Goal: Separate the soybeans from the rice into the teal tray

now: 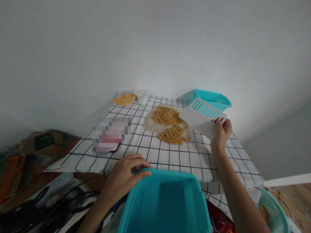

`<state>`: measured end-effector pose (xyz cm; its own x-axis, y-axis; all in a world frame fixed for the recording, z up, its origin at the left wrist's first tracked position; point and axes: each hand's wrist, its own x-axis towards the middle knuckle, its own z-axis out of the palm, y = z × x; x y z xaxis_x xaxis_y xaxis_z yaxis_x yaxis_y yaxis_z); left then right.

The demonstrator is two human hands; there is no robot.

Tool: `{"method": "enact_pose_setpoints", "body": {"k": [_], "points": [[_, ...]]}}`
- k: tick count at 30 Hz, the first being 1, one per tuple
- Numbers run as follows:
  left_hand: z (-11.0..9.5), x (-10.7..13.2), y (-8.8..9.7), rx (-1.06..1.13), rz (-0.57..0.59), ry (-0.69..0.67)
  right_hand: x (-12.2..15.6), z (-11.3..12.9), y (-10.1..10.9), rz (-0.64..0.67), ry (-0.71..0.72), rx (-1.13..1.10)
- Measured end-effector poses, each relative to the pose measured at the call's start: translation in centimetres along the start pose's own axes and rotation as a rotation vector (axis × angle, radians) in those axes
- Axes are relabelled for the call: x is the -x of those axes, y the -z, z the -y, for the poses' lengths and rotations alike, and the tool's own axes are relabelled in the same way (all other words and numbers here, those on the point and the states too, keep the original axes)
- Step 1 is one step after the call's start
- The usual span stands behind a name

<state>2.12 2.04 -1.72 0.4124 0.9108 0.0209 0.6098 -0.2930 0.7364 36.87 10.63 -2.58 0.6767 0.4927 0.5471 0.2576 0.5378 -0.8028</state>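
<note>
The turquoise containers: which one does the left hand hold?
The tub at the table's near edge: the left hand grips its rim. It touches neither the tray by the wall nor the bin at lower right.

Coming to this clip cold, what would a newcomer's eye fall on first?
Probably the big turquoise bin in the foreground, with the left grip at its rim. Next come the golden beans, bright among pale grains in the middle of the checked cloth. To their right, the right grip holds a white slotted scoop, which partly hides a smaller turquoise tray near the wall.
</note>
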Motion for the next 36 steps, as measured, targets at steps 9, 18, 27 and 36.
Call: {"method": "enact_pose_setpoints", "body": {"k": [9,18,27,36], "points": [[0.3,0.2,-0.2,0.002,-0.010,-0.024,-0.6,-1.2,0.6,-0.040,0.014,0.135],[0.0,0.1,-0.3,0.000,-0.017,-0.031,0.0,-1.4,-0.1,0.095,-0.012,0.134],[-0.1,0.1,-0.3,-0.016,0.001,-0.047,0.6,0.4,-0.4,0.162,-0.046,0.019],[-0.4,0.2,-0.2,-0.040,0.017,-0.042,0.6,0.7,-0.5,0.137,-0.035,-0.001]]}}
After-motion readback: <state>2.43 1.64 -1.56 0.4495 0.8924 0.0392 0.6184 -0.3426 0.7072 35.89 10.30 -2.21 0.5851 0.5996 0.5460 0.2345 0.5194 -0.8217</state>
